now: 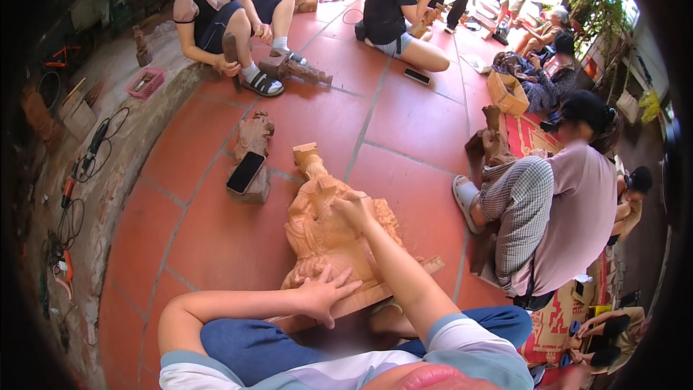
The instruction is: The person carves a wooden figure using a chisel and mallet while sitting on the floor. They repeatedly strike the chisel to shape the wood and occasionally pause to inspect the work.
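A pale carved wooden statue (317, 235) lies on the red tiled floor (404, 123) in front of my knees, its narrow end pointing away from me. My left hand (326, 292) rests flat on its near lower part, fingers spread. My right hand (354, 206) is curled on the upper middle of the carving, fingertips pressing the wood; whether it holds a small tool I cannot tell. A flat wooden base (432, 266) sticks out under the statue at the right.
A black phone (245, 172) lies on a smaller brown carving (253, 137) to the left. A person in a checked sleeve (556, 224) sits close on the right. Other seated people work on carvings at the back. Cables and tools (86, 155) line the left concrete ledge.
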Available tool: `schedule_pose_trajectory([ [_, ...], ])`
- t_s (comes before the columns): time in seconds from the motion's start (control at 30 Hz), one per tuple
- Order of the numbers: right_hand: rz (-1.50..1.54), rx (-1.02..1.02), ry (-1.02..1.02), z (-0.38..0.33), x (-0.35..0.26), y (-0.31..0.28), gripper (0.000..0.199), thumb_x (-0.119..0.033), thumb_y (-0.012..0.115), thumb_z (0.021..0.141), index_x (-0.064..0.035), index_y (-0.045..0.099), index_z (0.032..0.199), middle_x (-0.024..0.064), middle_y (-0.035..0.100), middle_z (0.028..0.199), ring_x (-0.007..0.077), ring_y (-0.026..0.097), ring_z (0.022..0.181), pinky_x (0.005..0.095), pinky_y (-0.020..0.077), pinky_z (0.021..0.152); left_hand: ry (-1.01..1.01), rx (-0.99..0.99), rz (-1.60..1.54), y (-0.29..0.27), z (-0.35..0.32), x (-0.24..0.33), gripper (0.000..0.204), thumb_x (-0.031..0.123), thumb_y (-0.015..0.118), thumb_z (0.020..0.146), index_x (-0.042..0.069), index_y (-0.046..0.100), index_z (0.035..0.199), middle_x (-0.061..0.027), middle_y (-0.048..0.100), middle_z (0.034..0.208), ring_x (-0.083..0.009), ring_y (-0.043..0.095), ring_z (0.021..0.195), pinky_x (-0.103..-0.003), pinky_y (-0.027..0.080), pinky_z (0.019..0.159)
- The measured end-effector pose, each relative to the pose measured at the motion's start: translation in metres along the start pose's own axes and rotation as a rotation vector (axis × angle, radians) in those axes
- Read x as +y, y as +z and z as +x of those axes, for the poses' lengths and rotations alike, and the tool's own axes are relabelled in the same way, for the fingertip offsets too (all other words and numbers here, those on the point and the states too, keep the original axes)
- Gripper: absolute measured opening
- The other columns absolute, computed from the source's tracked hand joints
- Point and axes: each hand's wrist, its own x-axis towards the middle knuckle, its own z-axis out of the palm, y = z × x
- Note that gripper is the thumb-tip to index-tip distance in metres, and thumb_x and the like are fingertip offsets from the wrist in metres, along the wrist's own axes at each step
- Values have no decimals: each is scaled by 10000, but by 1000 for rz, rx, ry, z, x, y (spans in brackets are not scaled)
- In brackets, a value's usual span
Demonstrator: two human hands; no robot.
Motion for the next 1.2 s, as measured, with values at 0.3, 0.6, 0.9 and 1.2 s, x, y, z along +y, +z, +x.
schedule_pose_trajectory([
  [0.3,-244,18,-146,2,5,4,238,-284,664,665,-54,677,725,116,637,657,205,619,613,345,479,606,7,11,3,1,-1,-1,1148,330,812,587,295,52,1448,-105,1,1515,-498,38,1333,-698,301,929],
  [0.6,-206,-25,-114,-13,-1,1,218,-240,630,676,-24,646,699,143,625,639,247,605,587,353,464,572,33,43,-33,6,-1,-3,1121,305,808,602,281,75,1449,-107,-8,1515,-484,31,1341,-696,279,944],
  [0.9,-260,96,-192,-26,4,4,177,-231,646,698,-54,652,698,96,639,632,192,622,583,316,485,565,22,19,-63,3,-2,-1,1131,296,811,596,269,71,1451,-106,-20,1515,-485,9,1341,-706,249,954],
  [1.2,-222,127,-161,-3,33,11,206,-251,635,705,-49,654,675,91,649,654,186,611,575,328,486,592,20,17,-50,2,-1,-2,1116,301,808,603,275,80,1449,-99,-20,1516,-484,9,1341,-703,240,963],
])
